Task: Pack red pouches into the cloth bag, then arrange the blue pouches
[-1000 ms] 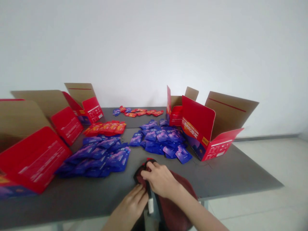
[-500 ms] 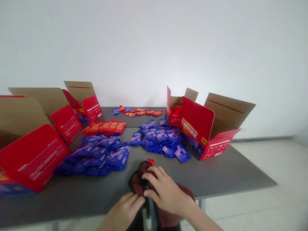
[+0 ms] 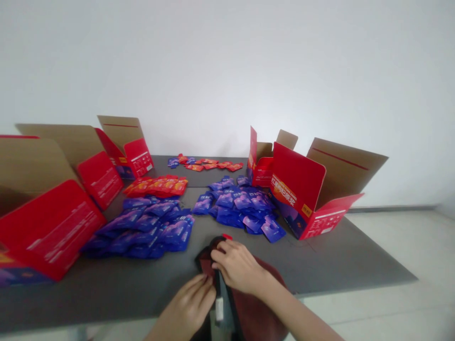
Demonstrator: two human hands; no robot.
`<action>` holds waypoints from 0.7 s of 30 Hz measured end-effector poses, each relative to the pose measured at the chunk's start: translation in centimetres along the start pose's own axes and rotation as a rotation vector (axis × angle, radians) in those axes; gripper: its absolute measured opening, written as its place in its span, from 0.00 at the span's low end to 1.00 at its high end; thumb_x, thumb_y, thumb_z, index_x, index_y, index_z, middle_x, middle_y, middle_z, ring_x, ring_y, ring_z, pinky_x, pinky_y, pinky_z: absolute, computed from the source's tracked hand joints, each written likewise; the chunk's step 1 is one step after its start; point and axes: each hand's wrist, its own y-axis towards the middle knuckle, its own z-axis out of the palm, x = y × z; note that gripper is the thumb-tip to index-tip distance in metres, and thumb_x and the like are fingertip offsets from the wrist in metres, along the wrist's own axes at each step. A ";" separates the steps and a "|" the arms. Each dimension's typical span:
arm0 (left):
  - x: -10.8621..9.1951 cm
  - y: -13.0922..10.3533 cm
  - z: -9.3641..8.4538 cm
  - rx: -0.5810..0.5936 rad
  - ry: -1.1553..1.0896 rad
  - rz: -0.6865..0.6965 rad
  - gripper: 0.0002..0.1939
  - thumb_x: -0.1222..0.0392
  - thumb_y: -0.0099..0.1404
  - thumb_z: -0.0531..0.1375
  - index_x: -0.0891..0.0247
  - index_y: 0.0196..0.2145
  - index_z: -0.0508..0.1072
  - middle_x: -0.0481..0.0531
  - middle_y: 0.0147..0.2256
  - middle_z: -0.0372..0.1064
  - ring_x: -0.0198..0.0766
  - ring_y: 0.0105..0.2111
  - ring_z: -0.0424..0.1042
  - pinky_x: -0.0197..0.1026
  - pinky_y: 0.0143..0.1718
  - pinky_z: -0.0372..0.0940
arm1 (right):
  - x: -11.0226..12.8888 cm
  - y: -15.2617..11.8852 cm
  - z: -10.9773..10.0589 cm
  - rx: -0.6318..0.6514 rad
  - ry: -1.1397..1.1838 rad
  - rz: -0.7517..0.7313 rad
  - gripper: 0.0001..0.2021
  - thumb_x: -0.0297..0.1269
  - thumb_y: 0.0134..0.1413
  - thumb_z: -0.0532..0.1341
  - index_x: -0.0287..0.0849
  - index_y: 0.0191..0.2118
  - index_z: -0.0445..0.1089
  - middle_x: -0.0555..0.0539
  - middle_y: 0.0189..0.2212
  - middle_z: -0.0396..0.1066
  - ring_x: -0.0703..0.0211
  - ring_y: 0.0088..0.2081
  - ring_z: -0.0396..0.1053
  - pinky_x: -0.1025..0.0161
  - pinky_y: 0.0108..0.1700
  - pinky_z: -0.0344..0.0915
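At the table's front edge, both hands work on a dark red cloth item with black edging (image 3: 254, 303), whose exact kind I cannot tell. My left hand (image 3: 194, 303) is closed, pinching its left edge with thumb and fingers. Bent over the top of the black edging, my right hand (image 3: 236, 265) grips it with closed fingers. Between the hands runs a grey strip (image 3: 224, 303) with a white label (image 3: 219, 309). Just beyond the right fingers a small red piece (image 3: 227, 236) shows; what it belongs to is hidden.
Blue-purple pouches lie in a left pile (image 3: 149, 227) and a right pile (image 3: 241, 201) on the grey table (image 3: 337, 270). Behind are orange-red pouches (image 3: 158, 185) and a scattered row (image 3: 209, 164). Open red cartons stand left (image 3: 53, 227) and right (image 3: 298, 184).
The two rounded flaps of the cloth item have been drawn closer together. My right hand has curled tighter over the edging, and more of the grey strip and white label shows.
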 end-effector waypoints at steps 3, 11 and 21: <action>-0.2 0.0 0.2 0.027 -0.007 -0.015 0.19 0.75 0.62 0.41 0.65 0.40 0.68 0.51 0.36 0.74 0.35 0.38 0.73 0.37 0.44 0.67 | -1.6 1.6 -0.1 0.034 -0.056 0.155 0.07 0.36 0.60 0.51 0.44 0.39 0.64 0.46 0.36 0.66 0.57 0.37 0.64 0.64 0.36 0.57; -0.5 -0.2 0.8 0.092 -0.018 -0.062 0.20 0.78 0.58 0.42 0.66 0.40 0.67 0.53 0.35 0.74 0.37 0.36 0.74 0.40 0.41 0.69 | -0.3 -1.1 -4.1 -0.154 0.098 0.130 0.10 0.37 0.63 0.47 0.43 0.37 0.63 0.47 0.36 0.65 0.61 0.37 0.62 0.65 0.38 0.56; -0.4 0.4 0.4 0.064 0.018 0.004 0.19 0.76 0.61 0.41 0.67 0.39 0.68 0.54 0.35 0.74 0.37 0.36 0.72 0.39 0.43 0.66 | -0.5 0.4 -0.1 0.050 -0.036 0.066 0.08 0.38 0.60 0.49 0.48 0.40 0.64 0.48 0.36 0.62 0.60 0.35 0.64 0.66 0.30 0.54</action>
